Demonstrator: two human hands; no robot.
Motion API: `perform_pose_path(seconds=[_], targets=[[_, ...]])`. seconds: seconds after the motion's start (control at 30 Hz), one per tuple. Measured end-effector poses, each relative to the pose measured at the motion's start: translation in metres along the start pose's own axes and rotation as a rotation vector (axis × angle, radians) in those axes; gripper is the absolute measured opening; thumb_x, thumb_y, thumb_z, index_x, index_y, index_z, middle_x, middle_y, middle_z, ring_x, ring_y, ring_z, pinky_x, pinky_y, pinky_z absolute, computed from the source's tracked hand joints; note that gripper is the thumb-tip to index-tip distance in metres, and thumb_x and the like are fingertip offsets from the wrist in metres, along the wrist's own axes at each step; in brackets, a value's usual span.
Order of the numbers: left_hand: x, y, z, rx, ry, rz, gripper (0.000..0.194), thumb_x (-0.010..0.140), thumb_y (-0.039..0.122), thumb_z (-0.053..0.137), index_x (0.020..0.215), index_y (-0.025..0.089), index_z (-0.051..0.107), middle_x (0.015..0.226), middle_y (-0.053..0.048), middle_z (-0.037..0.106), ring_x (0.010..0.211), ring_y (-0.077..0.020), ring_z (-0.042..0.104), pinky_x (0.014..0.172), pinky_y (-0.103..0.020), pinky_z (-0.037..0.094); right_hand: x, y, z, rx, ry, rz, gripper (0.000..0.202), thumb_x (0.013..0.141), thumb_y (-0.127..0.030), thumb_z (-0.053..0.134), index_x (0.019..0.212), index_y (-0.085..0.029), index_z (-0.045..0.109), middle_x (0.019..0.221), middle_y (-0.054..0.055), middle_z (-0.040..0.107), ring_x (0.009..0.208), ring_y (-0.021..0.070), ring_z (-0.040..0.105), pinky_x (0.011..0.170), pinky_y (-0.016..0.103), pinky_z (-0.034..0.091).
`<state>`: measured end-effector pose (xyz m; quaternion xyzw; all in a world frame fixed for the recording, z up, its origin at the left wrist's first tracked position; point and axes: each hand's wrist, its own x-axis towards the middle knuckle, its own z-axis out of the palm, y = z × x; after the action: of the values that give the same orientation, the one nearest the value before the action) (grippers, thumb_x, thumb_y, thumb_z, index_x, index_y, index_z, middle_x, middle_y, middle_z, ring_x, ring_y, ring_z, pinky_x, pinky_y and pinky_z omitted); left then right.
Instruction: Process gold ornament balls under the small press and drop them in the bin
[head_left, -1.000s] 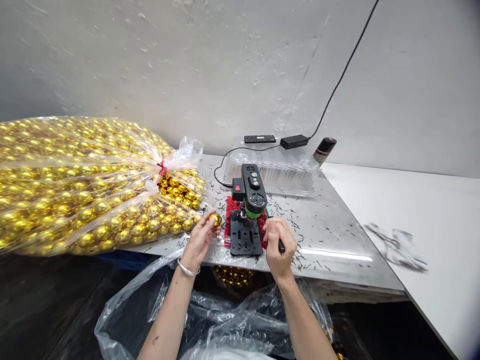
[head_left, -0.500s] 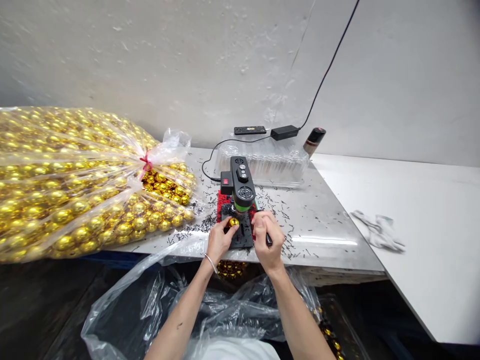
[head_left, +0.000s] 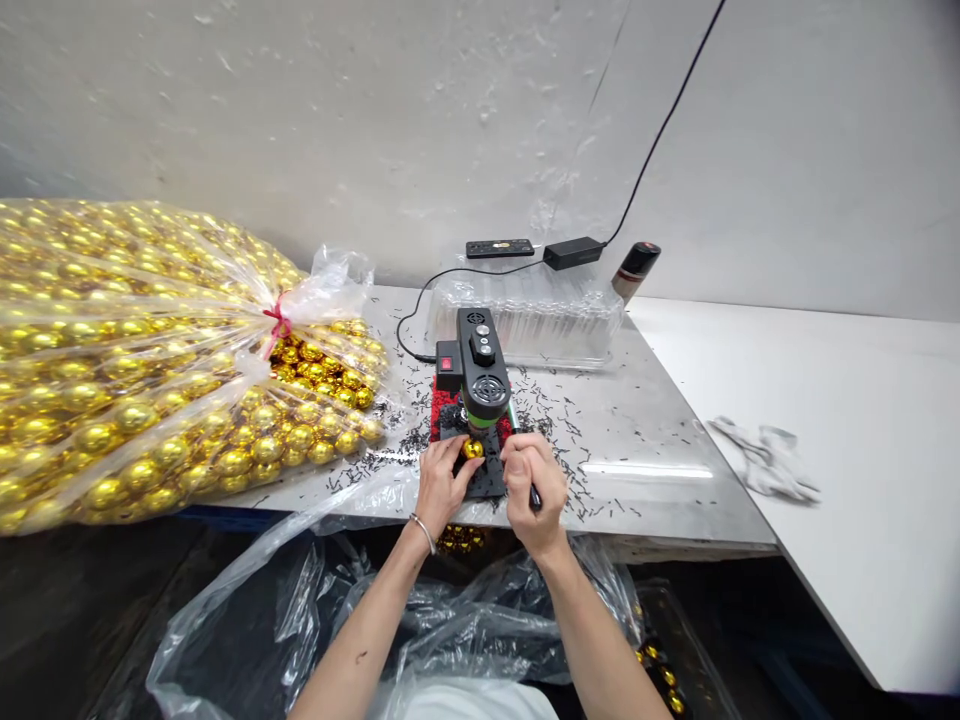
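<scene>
Between thumb and fingers, my left hand [head_left: 442, 483] pinches a gold ball [head_left: 472, 448] under the head of a small black press [head_left: 484, 370]. The press has a green ring near its lower end and stands on a dark base plate [head_left: 487, 482] with red material beside it. My right hand [head_left: 535, 490] is wrapped round the black-tipped lever [head_left: 535, 499] on the right side of the press. Thin black scraps lie scattered around the machine.
A large clear bag [head_left: 135, 370] of gold balls fills the left. Behind the press are a clear plastic box [head_left: 532, 315], a black adapter [head_left: 574, 252], a remote [head_left: 499, 248] and a can [head_left: 636, 270]. Gloves [head_left: 769, 460] lie right; loose plastic [head_left: 480, 630] hangs below the table edge.
The camera view has shifted slightly. The gold ball shows a little further right under the press head, still in my left hand. My right hand keeps its grip on the lever.
</scene>
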<state>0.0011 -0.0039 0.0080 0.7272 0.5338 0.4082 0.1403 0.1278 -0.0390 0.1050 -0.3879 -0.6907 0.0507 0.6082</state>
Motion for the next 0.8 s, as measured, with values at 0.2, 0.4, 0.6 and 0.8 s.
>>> perform_pose_path(seconds=[0.2, 0.4, 0.6, 0.8], targets=[[-0.001, 0.001, 0.002, 0.026, 0.005, -0.006, 0.027, 0.09, 0.033, 0.054, 0.111, 0.017, 0.062, 0.105, -0.01, 0.067, 0.097, -0.0236, 0.059, 0.087, -0.039, 0.045, -0.021, 0.023, 0.007, -0.011, -0.007, -0.114, 0.023, 0.094, -0.016, 0.034, 0.073, -0.02, 0.044, 0.074, 0.003, 0.05, 0.07, 0.0139, 0.051, 0.064, 0.03, 0.044], [-0.001, 0.001, 0.002, 0.038, 0.012, 0.004, 0.028, 0.09, 0.034, 0.055, 0.112, 0.017, 0.061, 0.104, -0.011, 0.066, 0.097, -0.0235, 0.058, 0.087, -0.039, 0.045, -0.036, 0.043, 0.019, -0.017, 0.06, -0.15, 0.027, 0.097, -0.023, 0.028, 0.074, -0.021, 0.042, 0.074, 0.001, 0.049, 0.07, 0.0139, 0.055, 0.078, 0.038, 0.047], [-0.002, 0.0, 0.002, 0.007, 0.015, 0.016, 0.028, 0.091, 0.034, 0.054, 0.111, 0.017, 0.061, 0.104, -0.011, 0.066, 0.096, -0.0235, 0.059, 0.086, -0.04, 0.046, -0.041, 0.052, 0.02, -0.093, -0.002, -0.256, 0.024, 0.094, -0.019, 0.033, 0.073, -0.021, 0.044, 0.073, 0.001, 0.05, 0.069, 0.0142, 0.053, 0.07, 0.034, 0.046], [0.002, 0.002, 0.001, -0.059, 0.013, -0.037, 0.027, 0.089, 0.034, 0.057, 0.11, 0.018, 0.063, 0.105, -0.01, 0.068, 0.098, -0.0238, 0.06, 0.089, -0.041, 0.047, -0.007, 0.019, 0.005, -0.037, 0.051, -0.134, 0.023, 0.089, -0.01, 0.037, 0.07, -0.02, 0.045, 0.069, 0.002, 0.051, 0.064, 0.0137, 0.049, 0.057, 0.028, 0.04]])
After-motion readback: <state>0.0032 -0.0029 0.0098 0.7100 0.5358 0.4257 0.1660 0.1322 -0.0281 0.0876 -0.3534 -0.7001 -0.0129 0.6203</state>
